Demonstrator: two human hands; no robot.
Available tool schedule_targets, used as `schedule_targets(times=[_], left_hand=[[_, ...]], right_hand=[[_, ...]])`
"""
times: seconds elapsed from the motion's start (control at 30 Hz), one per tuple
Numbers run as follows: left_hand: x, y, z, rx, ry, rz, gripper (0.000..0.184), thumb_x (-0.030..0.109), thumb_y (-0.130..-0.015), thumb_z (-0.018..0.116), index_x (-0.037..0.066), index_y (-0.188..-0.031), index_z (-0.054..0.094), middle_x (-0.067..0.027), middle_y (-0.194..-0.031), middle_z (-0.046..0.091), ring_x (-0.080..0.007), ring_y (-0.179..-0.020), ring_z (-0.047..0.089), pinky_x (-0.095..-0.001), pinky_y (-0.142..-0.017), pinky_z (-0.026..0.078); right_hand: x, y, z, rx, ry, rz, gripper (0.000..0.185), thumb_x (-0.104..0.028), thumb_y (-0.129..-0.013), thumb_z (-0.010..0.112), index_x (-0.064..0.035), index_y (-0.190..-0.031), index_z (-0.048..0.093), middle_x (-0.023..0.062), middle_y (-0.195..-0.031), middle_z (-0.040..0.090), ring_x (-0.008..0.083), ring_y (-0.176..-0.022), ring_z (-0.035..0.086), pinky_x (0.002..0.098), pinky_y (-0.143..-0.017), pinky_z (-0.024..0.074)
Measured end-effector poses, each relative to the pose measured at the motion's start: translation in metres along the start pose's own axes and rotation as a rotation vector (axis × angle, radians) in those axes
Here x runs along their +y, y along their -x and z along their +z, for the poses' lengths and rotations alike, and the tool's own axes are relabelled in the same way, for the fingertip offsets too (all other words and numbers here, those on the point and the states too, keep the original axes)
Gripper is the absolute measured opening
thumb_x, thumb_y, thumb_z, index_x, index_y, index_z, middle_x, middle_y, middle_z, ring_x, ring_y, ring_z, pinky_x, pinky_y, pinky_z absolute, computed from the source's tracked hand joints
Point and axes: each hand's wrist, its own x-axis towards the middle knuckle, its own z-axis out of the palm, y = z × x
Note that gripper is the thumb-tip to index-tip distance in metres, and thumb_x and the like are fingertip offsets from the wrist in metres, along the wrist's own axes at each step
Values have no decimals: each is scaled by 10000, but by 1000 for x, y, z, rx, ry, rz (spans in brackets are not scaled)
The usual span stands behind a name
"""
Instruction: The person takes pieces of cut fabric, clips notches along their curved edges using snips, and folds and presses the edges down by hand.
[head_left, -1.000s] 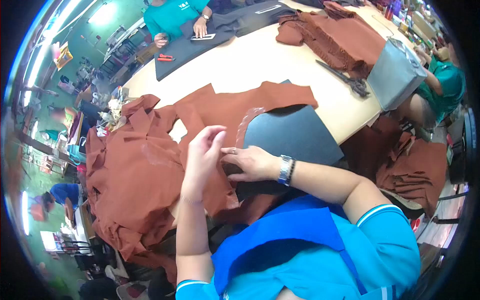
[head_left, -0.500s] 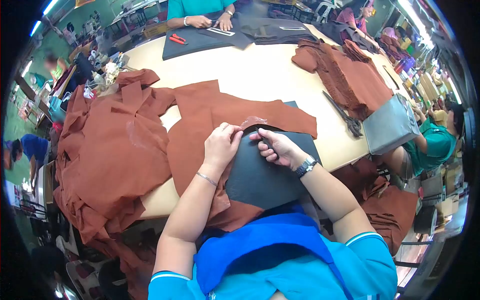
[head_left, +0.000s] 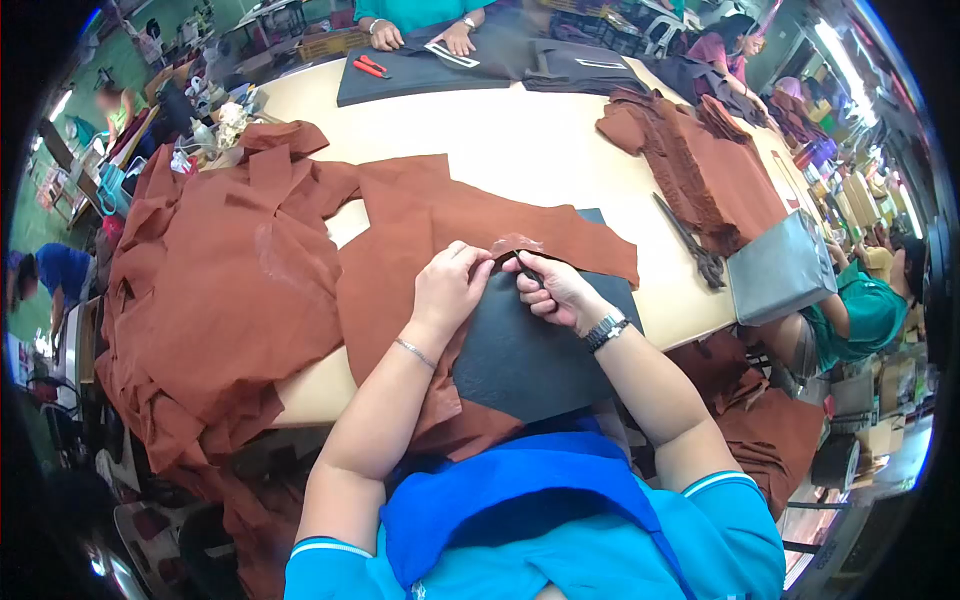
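Observation:
A brown fabric piece (head_left: 410, 220) with a whitish chalky patch lies partly over a dark board (head_left: 530, 345) in front of me. My left hand (head_left: 450, 285) pinches the curved edge of this fabric, just left of the patch. Close beside it, my right hand (head_left: 555, 290) is closed around small black thread snips (head_left: 527, 268). Their tip is at the fabric's edge; whether the blades are apart is too small to tell.
A brown fabric heap (head_left: 220, 290) hangs over the table's left edge. Large dark scissors (head_left: 690, 240), more brown fabric (head_left: 700, 170) and a grey box (head_left: 780, 268) are at right. Opposite, a co-worker's hands (head_left: 458, 38) rest near red-handled snips (head_left: 371, 67).
My right hand has shifted slightly and the snips' tip now meets the fabric edge. My left hand keeps its pinch. The co-worker's hands opposite have moved a little, and the view has shifted slightly.

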Motion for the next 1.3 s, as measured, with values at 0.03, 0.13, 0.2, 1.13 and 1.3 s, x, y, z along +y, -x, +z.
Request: schedule_targets(times=[0.03, 0.13, 0.2, 1.13, 1.3], left_hand=[[0, 0, 0, 6, 1, 2, 114, 191, -891, 690, 88, -934, 714, -45, -866, 665, -218, -752, 675, -333, -667, 541], [2, 0, 0, 9, 14, -13, 114, 190, -892, 689, 89, -936, 715, -44, -869, 666, -218, -751, 675, -336, -670, 542], [1, 0, 0, 2, -2, -15, 114, 190, -893, 689, 88, -937, 714, -45, -871, 667, -218, -752, 675, -336, -671, 543], [-1, 1, 2, -2, -6, -14, 126, 204, -887, 694, 90, -937, 714, -48, -869, 663, -216, -723, 669, -334, -658, 541], [1, 1, 2, -48, -15, -43, 139, 183, -894, 687, 72, -973, 709, -65, -903, 668, -213, -766, 678, -327, -688, 548]], right_hand=[[0, 4, 1, 12, 5, 3, 331, -362, -1066, 411, -72, -1123, 560, -50, -659, 446, 17, -478, 325, 155, -377, 266], [-3, 9, 6, 34, 5, 44, 324, -360, -1066, 412, -73, -1119, 554, -55, -648, 436, 16, -474, 314, 158, -377, 267], [-4, 6, 8, 32, -5, 51, 325, -361, -1066, 407, -75, -1117, 553, -56, -645, 434, 16, -472, 310, 159, -376, 266], [2, 9, 14, 78, 141, -11, 323, -365, -1073, 384, -87, -1082, 549, -47, -664, 445, 22, -489, 330, 162, -393, 279], [0, -1, 12, 23, 113, -1, 303, -348, -1073, 391, -88, -1090, 545, -44, -687, 451, 24, -490, 313, 161, -400, 267]])
